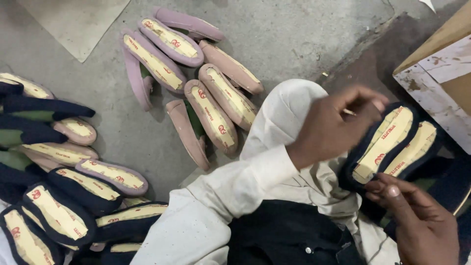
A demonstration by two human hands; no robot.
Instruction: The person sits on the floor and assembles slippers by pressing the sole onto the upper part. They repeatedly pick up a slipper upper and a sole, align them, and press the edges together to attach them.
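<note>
A pair of dark navy slip-on shoes [392, 142] with cream printed insoles is held side by side at the right, above my lap. My left hand [333, 125] comes across from the white sleeve and grips the upper edge of the pair. My right hand [417, 221] holds the pair from below, thumb against the heel end. The shoes' far sides are hidden behind my fingers.
Several pink and mauve shoes [196, 78] lie in a heap on the grey concrete floor ahead. A pile of navy and pink shoes [59, 196] sits at the left. A worn wooden box [441, 73] stands at the right edge. A flat beige sheet [73, 24] lies at upper left.
</note>
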